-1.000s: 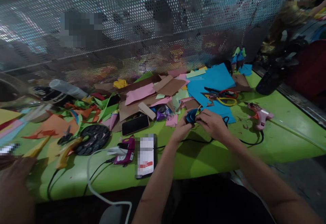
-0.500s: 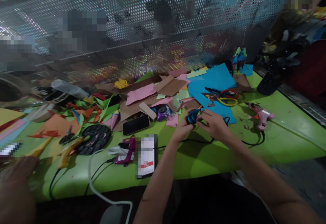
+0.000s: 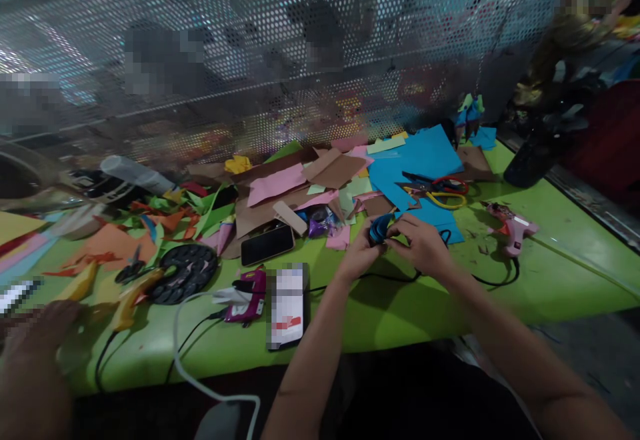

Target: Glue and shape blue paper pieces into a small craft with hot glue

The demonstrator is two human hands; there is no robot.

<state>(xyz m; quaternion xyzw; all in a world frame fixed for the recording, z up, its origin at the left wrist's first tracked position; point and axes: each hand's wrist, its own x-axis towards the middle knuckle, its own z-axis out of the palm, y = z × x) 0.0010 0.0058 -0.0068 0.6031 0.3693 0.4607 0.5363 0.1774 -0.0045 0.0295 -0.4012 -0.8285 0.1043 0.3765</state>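
Both my hands meet over the green table [image 3: 550, 273] on a small curled piece of blue paper [image 3: 377, 228]. My left hand [image 3: 359, 255] pinches its near side, fingers closed on it. From the right, my right hand [image 3: 420, 243] grips the same piece with its fingers bent round it. Just behind lie sheets of blue paper [image 3: 420, 160] with red and yellow scissors [image 3: 440, 190] on top. A pink glue gun [image 3: 510, 227] rests to the right, its black cord running under my right wrist.
Scraps of pink, brown, green and orange paper cover the table's back. A dark phone [image 3: 267, 245], a second phone [image 3: 287, 305], a purple glue gun [image 3: 247, 297] and a black round tray [image 3: 185, 272] lie left. Another person's hand [image 3: 35, 333] is at the lower left. A perforated metal screen [image 3: 300, 60] stands behind.
My hands stay on the blue paper piece, shifting only slightly as they work it. The other person's hand at the lower left has moved a little to the right.
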